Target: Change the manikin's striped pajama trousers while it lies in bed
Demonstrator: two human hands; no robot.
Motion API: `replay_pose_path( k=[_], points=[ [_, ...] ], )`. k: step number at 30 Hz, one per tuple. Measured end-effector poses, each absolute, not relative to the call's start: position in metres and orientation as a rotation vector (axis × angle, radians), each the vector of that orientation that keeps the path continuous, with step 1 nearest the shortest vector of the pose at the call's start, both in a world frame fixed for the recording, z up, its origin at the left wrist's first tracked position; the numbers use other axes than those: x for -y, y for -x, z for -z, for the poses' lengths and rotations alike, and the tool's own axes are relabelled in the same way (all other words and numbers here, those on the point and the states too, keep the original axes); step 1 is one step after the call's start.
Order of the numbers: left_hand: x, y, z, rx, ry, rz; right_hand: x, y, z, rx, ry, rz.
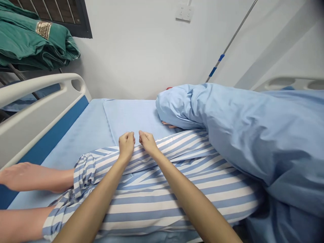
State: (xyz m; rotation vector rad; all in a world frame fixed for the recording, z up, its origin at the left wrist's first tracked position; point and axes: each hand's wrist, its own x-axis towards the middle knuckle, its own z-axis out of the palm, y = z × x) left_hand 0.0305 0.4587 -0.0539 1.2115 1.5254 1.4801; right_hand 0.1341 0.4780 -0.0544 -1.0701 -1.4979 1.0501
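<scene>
My left hand [126, 145] and my right hand [149, 142] are curled closed, side by side, on the upper edge of blue-and-white striped patient trousers [157, 199]. Both seem to pinch that fabric. The trousers are worn by a person lying on the bed, whose bare lower legs [35, 177] stick out of the cuffs at the left. Just beyond my hands, a light blue quilt [240, 138] covers the rest of that person. A few fingers [168, 124] show beneath the quilt's fold.
A light blue sheet [134, 116] covers the mattress. A white bed rail [32, 114] runs along the left, with a second rail [291, 83] at the far right. Green folded cloth [32, 40], a barred window [58, 13], a wall socket [184, 12] and a metal pole [227, 44] stand beyond.
</scene>
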Motion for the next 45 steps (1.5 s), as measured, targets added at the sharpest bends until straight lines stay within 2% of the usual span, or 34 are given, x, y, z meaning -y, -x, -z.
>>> replay_pose_path(
  k=[5,11,16,21,27,32,39,45],
  points=[
    [-0.458,-0.058,0.061,-1.598,-1.403,-1.355,-0.479,-0.154,0.049,1.534,1.104,-0.928],
    [-0.465,-0.094,0.068,-1.413,-1.309,-1.352,-0.484,-0.191,0.041,1.619,1.264,-0.752],
    [-0.471,-0.126,0.053,-1.394,-1.401,-1.372,-0.491,-0.228,0.038,1.707,1.208,-0.625],
    [-0.489,-0.159,0.041,-1.332,-1.285,-1.454,-0.496,-0.248,0.046,1.504,1.287,-0.648],
    [-0.487,-0.194,0.041,-1.367,-1.447,-1.347,-0.504,-0.293,0.033,1.512,1.29,-0.408],
    [-0.485,-0.215,0.037,-1.321,-1.573,-1.29,-0.509,-0.339,0.056,1.334,1.51,-0.329],
    [-0.472,-0.193,0.048,-1.306,-1.638,-1.114,-0.502,-0.33,0.051,1.524,1.76,-0.222],
    [-0.402,-0.088,0.022,-1.309,-1.733,-1.024,-0.496,-0.316,0.044,1.793,2.044,-0.178]
  ],
)
